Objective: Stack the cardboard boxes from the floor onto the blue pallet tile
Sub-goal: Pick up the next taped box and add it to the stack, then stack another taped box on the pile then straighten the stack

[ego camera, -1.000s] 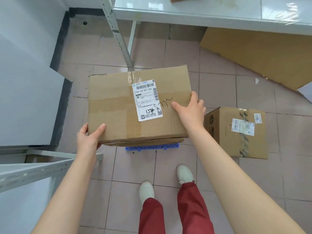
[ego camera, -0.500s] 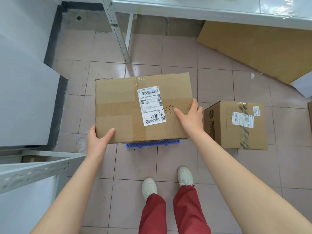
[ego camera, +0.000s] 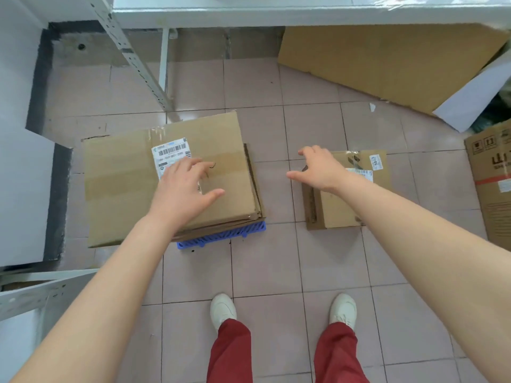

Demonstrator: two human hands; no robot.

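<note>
Now the big box [ego camera: 132, 186] sits on the blue tile [ego camera: 221, 236], released, and both hands, left [ego camera: 184, 193] and right [ego camera: 322, 170], spread empty toward the small box [ego camera: 343, 208], likely next.

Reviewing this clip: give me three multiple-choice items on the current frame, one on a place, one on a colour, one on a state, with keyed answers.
1. Where is the big box?
A. on the pallet tile
B. under the table
C. beside the shoes

2. What colour is the pallet tile?
A. green
B. blue
C. grey

3. What is the right hand doing?
A. gripping the big box
B. resting on a shoe
C. open over the small box

Answers: 1 A, the tile's edge shows under the box. 2 B, its slotted rim is blue. 3 C, fingers are spread above the small box, nothing held; the left hand is open over the big box.
</note>
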